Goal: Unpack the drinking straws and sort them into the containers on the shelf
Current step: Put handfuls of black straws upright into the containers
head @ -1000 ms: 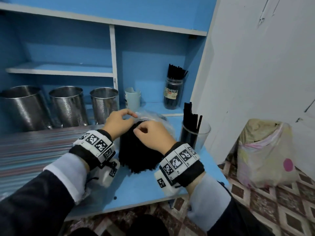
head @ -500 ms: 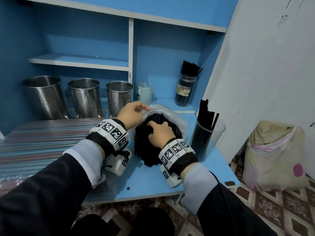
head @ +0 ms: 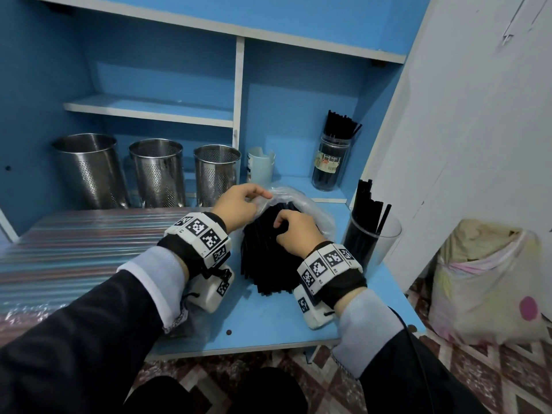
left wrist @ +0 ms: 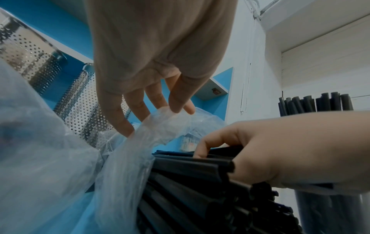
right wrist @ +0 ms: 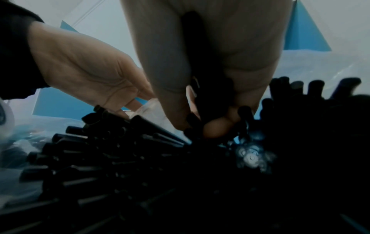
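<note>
Dark jacket sleeves [head: 74, 333] over pale blue-grey cuffs [head: 155, 282], black wristbands [head: 179, 249] carrying white blocks printed with black square markers [head: 198, 231], white camera housings [head: 212, 291] hung beneath each wrist

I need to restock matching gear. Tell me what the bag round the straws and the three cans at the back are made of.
Bag: thin clear plastic film, seemingly; it crinkles and shows the black straws through it. Three cans: probably stainless steel, shiny brushed finish, walls perforated with small holes.
</note>
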The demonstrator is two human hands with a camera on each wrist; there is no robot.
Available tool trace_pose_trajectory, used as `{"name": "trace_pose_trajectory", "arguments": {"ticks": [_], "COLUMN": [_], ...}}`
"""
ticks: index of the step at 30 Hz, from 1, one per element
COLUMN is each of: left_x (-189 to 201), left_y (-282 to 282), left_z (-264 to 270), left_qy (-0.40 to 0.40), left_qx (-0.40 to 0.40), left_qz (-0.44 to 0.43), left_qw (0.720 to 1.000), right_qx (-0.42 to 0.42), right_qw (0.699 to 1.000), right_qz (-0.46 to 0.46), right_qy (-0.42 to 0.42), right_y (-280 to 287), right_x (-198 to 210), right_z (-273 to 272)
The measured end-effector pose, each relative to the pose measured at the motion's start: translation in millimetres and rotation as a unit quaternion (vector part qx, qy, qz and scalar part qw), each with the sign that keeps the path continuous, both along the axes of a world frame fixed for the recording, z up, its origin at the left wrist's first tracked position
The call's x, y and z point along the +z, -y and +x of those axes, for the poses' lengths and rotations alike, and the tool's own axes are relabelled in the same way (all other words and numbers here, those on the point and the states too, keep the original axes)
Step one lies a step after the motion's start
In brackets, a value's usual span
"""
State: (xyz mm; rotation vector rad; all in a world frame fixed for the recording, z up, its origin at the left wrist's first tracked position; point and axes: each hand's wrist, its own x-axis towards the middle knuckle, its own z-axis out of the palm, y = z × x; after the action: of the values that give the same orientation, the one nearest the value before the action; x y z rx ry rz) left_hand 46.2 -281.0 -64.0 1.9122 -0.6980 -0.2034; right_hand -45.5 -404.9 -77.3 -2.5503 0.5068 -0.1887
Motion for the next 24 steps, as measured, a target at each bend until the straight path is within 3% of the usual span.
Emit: {"name": "trace_pose_trajectory", "arguments": {"ticks": [11, 15, 18, 21, 24], "left_x": [-8.7, -5.2, 2.6, 3.3, -2.7], "left_y": [2.3, 2.0, 3.0, 8.0, 18.6], "left_z": [3.4, -8.1, -21.9, -34.4, -47.8], "left_qy": [0.020, 0.090, 0.146, 0.253, 0.325], "left_qx": [0.022, 0.049, -0.080, -0.224, -0.272], "left_qz": [-0.023, -0.055, -0.076, 0.042, 0.093], "left_qw": [0.999, 0.993, 0.983, 0.940, 0.901], "right_qx": [-0.010, -0.002, 0.024, 0.045, 0.069], "right_qw": [0.995, 0.995, 0.996, 0.997, 0.995], "right_qz": [0.092, 0.098, 0.083, 0.046, 0.040], "right_qy": [0.045, 0.028, -0.005, -0.034, -0.052], "right_y": [3.6, 6.8, 7.1, 3.4, -4.7], "right_x": [9.0, 18.4, 34.0, 50.4, 64.3], "right_z": [-34.6, -56.8, -75.0, -93.3, -109.2]}}
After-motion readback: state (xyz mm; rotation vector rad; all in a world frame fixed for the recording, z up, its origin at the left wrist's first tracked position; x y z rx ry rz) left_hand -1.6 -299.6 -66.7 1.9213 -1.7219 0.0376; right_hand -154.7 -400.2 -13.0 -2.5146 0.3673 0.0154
